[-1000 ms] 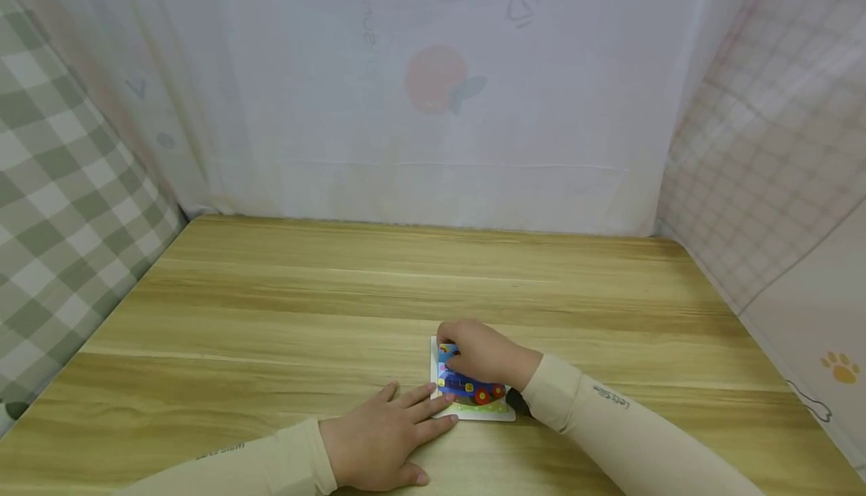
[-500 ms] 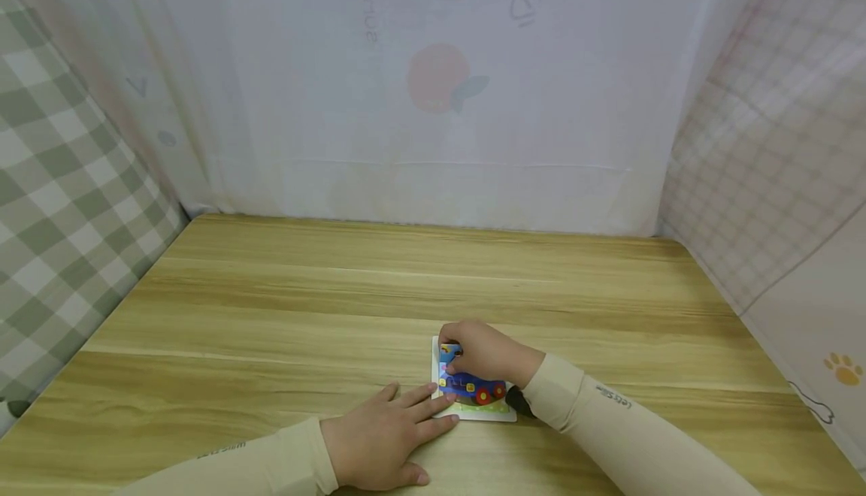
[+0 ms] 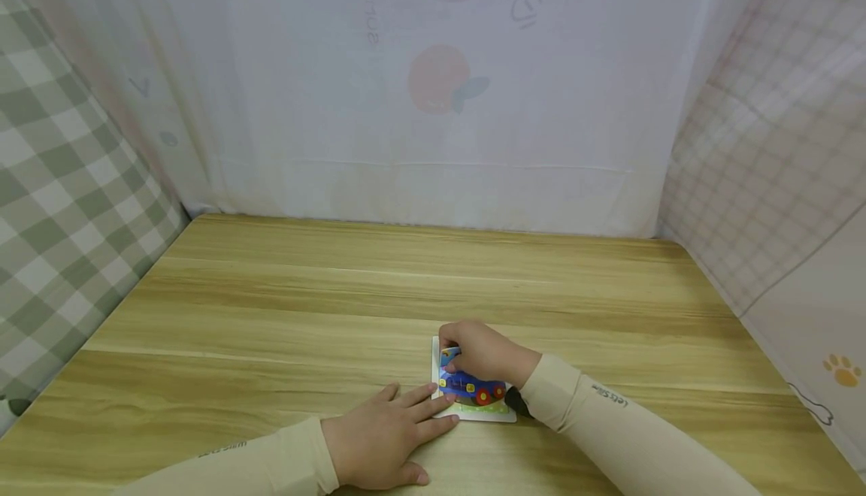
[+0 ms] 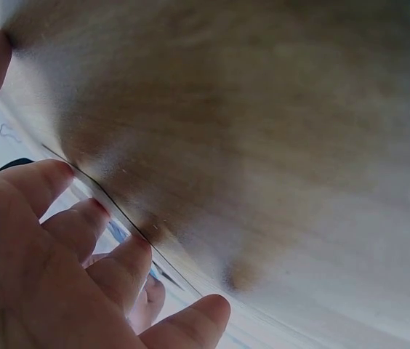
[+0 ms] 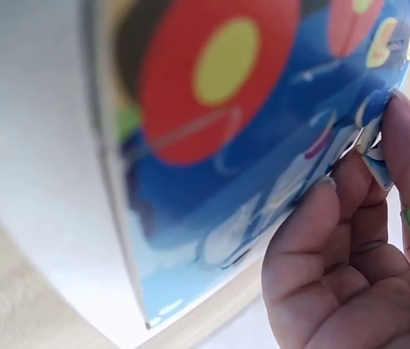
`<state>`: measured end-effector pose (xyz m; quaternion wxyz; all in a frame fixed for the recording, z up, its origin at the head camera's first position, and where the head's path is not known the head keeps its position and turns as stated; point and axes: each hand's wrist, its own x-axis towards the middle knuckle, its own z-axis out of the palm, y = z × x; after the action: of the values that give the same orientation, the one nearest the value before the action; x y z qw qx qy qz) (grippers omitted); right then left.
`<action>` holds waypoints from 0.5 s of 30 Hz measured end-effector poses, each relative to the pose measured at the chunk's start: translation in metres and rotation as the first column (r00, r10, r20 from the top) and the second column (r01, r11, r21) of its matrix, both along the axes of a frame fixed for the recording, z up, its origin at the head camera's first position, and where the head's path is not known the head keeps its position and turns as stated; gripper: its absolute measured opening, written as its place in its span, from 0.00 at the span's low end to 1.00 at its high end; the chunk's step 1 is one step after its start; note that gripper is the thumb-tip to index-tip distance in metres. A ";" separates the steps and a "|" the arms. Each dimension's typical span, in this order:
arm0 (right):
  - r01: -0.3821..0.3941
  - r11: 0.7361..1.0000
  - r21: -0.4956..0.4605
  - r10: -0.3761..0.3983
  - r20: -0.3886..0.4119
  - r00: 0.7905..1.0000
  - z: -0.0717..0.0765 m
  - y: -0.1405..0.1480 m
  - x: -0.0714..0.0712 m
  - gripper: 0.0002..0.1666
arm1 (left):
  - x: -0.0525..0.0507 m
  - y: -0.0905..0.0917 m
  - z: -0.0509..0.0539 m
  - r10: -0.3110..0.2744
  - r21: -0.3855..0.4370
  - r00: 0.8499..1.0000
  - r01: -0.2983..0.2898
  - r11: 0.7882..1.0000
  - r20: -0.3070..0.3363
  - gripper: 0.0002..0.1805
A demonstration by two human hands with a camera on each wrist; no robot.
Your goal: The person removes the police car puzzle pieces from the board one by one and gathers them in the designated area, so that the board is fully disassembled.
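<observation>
A small jigsaw puzzle (image 3: 482,397) with a white border and a blue vehicle with red wheels lies on the wooden table. My left hand (image 3: 384,436) is spread flat, its fingertips on the puzzle's near-left edge and its thumb on the table. In the left wrist view those straight fingers (image 4: 121,265) cross the board's edge. My right hand (image 3: 483,351) bends over the puzzle's far part and covers some of the picture. In the right wrist view its thumb and fingers pinch a puzzle piece (image 5: 377,166), which stands tilted up from the picture.
The wooden table (image 3: 284,293) extends around the puzzle on all sides. A white printed curtain (image 3: 325,105) hangs at its back edge. Checked cloths hang at the left (image 3: 54,203) and right. A black object (image 3: 518,403) shows under the right wrist.
At the far left of the puzzle, the piece under my right fingers has tilted up slightly from the board. The left hand has stayed in place.
</observation>
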<state>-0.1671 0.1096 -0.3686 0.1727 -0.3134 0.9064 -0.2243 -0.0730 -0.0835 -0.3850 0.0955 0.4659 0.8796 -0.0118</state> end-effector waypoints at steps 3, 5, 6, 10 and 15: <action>-0.005 1.000 0.007 0.005 -0.009 1.000 0.000 -0.001 0.000 0.15 | 0.000 0.000 0.000 0.002 -0.003 1.000 -0.002 1.000 -0.003 0.37; -0.007 1.000 0.011 0.007 -0.014 1.000 0.000 -0.001 0.001 0.15 | 0.000 0.000 0.000 0.004 -0.006 1.000 -0.004 1.000 -0.003 0.37; -0.006 1.000 0.014 0.006 -0.015 1.000 0.001 -0.002 0.002 0.15 | 0.000 0.000 0.000 0.004 -0.007 1.000 -0.004 1.000 -0.002 0.37; 0.003 1.000 0.023 -0.003 -0.025 1.000 0.001 -0.003 0.003 0.15 | 0.000 0.001 0.000 0.000 -0.009 1.000 0.000 1.000 -0.008 0.38; 0.010 0.999 0.040 -0.009 -0.020 1.000 0.001 -0.003 0.004 0.14 | 0.001 0.001 -0.001 0.000 -0.007 1.000 0.000 1.000 -0.013 0.38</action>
<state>-0.1636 0.1067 -0.3679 0.1688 -0.3078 0.9140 -0.2035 -0.0723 -0.0827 -0.3859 0.0915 0.4657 0.8800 -0.0179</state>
